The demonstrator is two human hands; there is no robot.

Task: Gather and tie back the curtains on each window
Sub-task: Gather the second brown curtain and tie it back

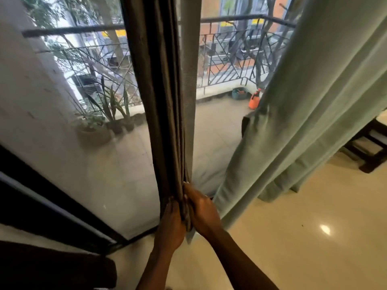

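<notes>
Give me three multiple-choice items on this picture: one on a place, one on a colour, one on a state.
1. The orange bottle stands: A on the railing; B on the balcony floor; C indoors.
2. The right curtain is: A red; B black; C pale green.
3. The brown curtain is: A bunched; B spread across the glass; C lying on the floor.
Key: B, it sits on the outdoor tiles; C, its folds are pale green; A, the left hand and right hand grip its gathered folds.
</notes>
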